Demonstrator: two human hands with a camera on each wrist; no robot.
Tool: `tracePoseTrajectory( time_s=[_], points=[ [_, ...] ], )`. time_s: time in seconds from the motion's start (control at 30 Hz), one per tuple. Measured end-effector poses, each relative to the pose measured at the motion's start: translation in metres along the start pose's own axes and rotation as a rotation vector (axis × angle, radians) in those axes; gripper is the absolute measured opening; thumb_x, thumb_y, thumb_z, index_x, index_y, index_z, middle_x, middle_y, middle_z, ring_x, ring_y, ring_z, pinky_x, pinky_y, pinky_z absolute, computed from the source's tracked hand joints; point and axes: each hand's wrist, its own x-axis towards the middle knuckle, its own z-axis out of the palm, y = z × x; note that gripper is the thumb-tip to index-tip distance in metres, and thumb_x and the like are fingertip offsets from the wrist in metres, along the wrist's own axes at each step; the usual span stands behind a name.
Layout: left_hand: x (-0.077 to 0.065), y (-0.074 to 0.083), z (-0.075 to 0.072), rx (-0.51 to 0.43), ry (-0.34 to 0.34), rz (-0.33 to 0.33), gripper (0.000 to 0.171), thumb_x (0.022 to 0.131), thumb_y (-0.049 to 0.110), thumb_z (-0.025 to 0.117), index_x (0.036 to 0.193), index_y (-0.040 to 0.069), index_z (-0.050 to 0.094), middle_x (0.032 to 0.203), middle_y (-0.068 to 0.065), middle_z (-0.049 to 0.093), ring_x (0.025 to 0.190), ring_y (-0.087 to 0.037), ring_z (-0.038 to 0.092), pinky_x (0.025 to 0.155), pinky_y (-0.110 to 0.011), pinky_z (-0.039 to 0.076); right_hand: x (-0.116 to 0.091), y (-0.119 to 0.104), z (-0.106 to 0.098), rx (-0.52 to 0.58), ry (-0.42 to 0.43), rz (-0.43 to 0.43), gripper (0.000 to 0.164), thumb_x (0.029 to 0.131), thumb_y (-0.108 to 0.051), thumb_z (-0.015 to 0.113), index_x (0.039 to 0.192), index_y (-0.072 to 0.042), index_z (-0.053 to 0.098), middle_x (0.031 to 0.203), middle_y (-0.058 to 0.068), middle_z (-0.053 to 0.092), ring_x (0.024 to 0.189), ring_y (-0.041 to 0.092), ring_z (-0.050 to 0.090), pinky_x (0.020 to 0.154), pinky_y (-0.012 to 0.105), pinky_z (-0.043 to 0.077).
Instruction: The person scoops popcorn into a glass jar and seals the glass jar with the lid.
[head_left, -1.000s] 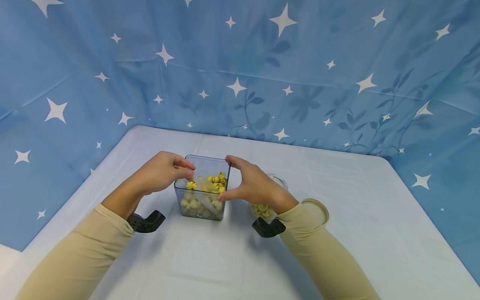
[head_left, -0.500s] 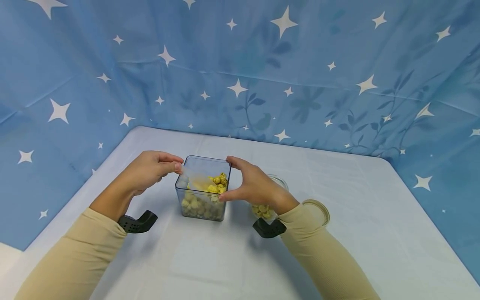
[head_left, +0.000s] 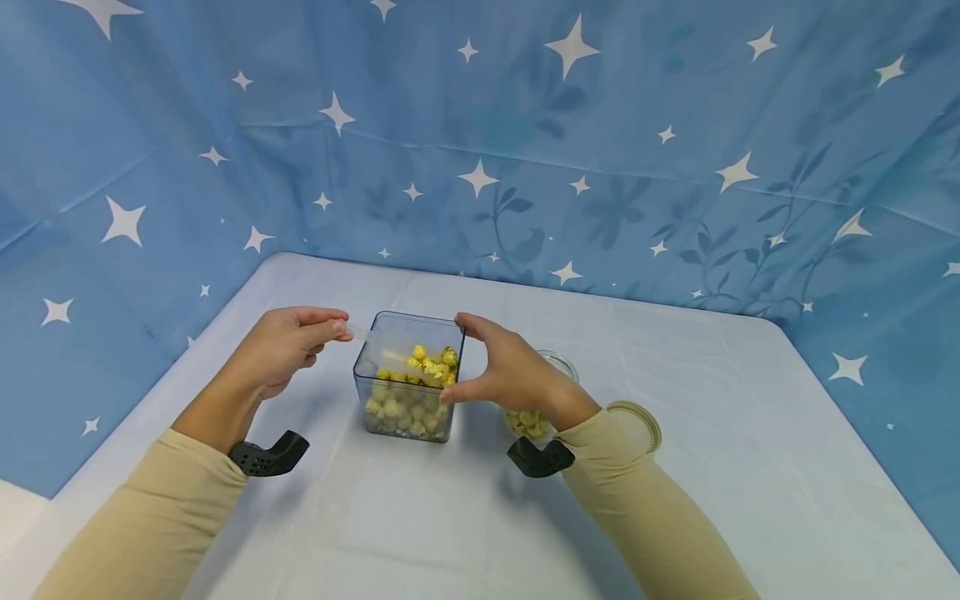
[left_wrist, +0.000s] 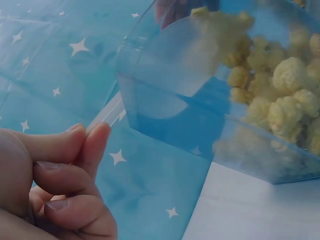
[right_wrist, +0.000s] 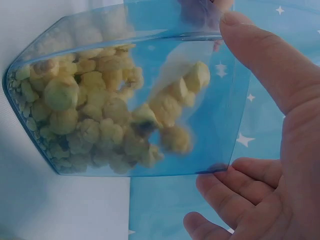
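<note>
My left hand [head_left: 288, 346] pinches the end of a translucent scoop's handle [left_wrist: 107, 112] between thumb and index finger. The scoop slants over the left rim, its head down inside a clear bluish square container [head_left: 412, 323]. Yellow popcorn [head_left: 431, 367] fills the lower part of this container; in the right wrist view some pieces lie against the pale scoop head [right_wrist: 187, 57]. On the container's right side my right hand [head_left: 513, 367] grips the walls, thumb at the near side and fingers at the far side.
Partly behind the right wrist stands a glass jar [head_left: 561, 364] with popcorn [head_left: 527, 422] in it. A round gold-coloured lid or ring [head_left: 652, 421] lies to its right, partly covered by the sleeve. A star-patterned blue cloth [head_left: 480, 217] hangs behind the white table [head_left: 420, 517].
My left hand has moved left and away from the container, drawing the scoop's handle out past the rim. Popcorn in the container has shifted. My right hand stays on the container.
</note>
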Motion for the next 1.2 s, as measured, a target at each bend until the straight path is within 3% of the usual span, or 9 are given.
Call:
tracePoseTrajectory(
  time_s=[0.17, 0.33, 0.57, 0.67, 0.87, 1.0, 1.2],
  points=[
    [0.001, -0.004, 0.004, -0.059, 0.036, 0.013, 0.043, 0.107, 0.021, 0.051, 0.14, -0.008, 0.05, 0.104, -0.001, 0.065, 0.058, -0.009, 0.028, 0.057, -0.024, 0.031, 0.001, 0.0, 0.0, -0.001, -0.002, -0.002, 0.107, 0.078, -0.041, 0.087, 0.159, -0.009, 0.025, 0.16, 0.006, 0.032, 0.144, 0.023, 0.033, 0.112, 0.048, 0.033],
    [0.001, -0.008, 0.005, -0.059, 0.047, 0.004, 0.045, 0.107, 0.023, 0.052, 0.142, -0.006, 0.05, 0.105, 0.001, 0.066, 0.062, -0.009, 0.032, 0.059, -0.025, 0.034, 0.0, 0.0, 0.0, 0.006, -0.002, 0.0, 0.108, 0.077, -0.042, 0.088, 0.159, -0.009, 0.025, 0.16, 0.006, 0.032, 0.144, 0.023, 0.033, 0.112, 0.048, 0.033],
    [-0.002, -0.012, 0.006, -0.05, 0.056, 0.001, 0.047, 0.107, 0.026, 0.052, 0.143, -0.005, 0.049, 0.108, 0.002, 0.066, 0.085, -0.01, 0.047, 0.068, -0.023, 0.042, 0.0, 0.0, 0.002, 0.012, -0.002, 0.002, 0.108, 0.077, -0.041, 0.088, 0.159, -0.009, 0.026, 0.159, 0.006, 0.033, 0.144, 0.023, 0.034, 0.112, 0.048, 0.033],
    [-0.004, -0.012, 0.006, -0.064, 0.06, 0.001, 0.048, 0.107, 0.027, 0.052, 0.143, -0.005, 0.049, 0.106, 0.006, 0.067, 0.091, -0.011, 0.046, 0.072, -0.024, 0.043, 0.0, 0.0, 0.002, 0.012, -0.001, 0.001, 0.108, 0.077, -0.041, 0.088, 0.159, -0.009, 0.026, 0.159, 0.005, 0.033, 0.144, 0.023, 0.034, 0.112, 0.048, 0.033],
    [-0.005, -0.012, 0.007, -0.074, 0.075, 0.01, 0.048, 0.106, 0.027, 0.053, 0.142, -0.005, 0.05, 0.102, 0.008, 0.067, 0.083, -0.012, 0.043, 0.071, -0.026, 0.041, 0.0, 0.0, 0.002, 0.008, 0.003, 0.003, 0.108, 0.077, -0.042, 0.088, 0.159, -0.009, 0.026, 0.159, 0.005, 0.033, 0.143, 0.022, 0.035, 0.112, 0.048, 0.033],
    [-0.007, -0.01, 0.007, -0.056, 0.072, 0.014, 0.047, 0.106, 0.027, 0.053, 0.142, -0.005, 0.051, 0.107, 0.003, 0.068, 0.088, -0.013, 0.046, 0.07, -0.025, 0.042, 0.0, 0.0, 0.002, 0.001, 0.01, 0.005, 0.108, 0.077, -0.041, 0.088, 0.159, -0.009, 0.026, 0.159, 0.006, 0.034, 0.144, 0.023, 0.035, 0.112, 0.048, 0.033],
    [-0.009, -0.008, 0.005, -0.034, 0.035, 0.038, 0.043, 0.106, 0.022, 0.054, 0.139, -0.006, 0.052, 0.107, -0.005, 0.068, 0.066, -0.012, 0.037, 0.061, -0.026, 0.035, 0.0, 0.0, 0.002, 0.0, 0.013, 0.001, 0.107, 0.077, -0.04, 0.088, 0.159, -0.009, 0.025, 0.159, 0.006, 0.033, 0.144, 0.022, 0.034, 0.113, 0.047, 0.033]
  ],
)
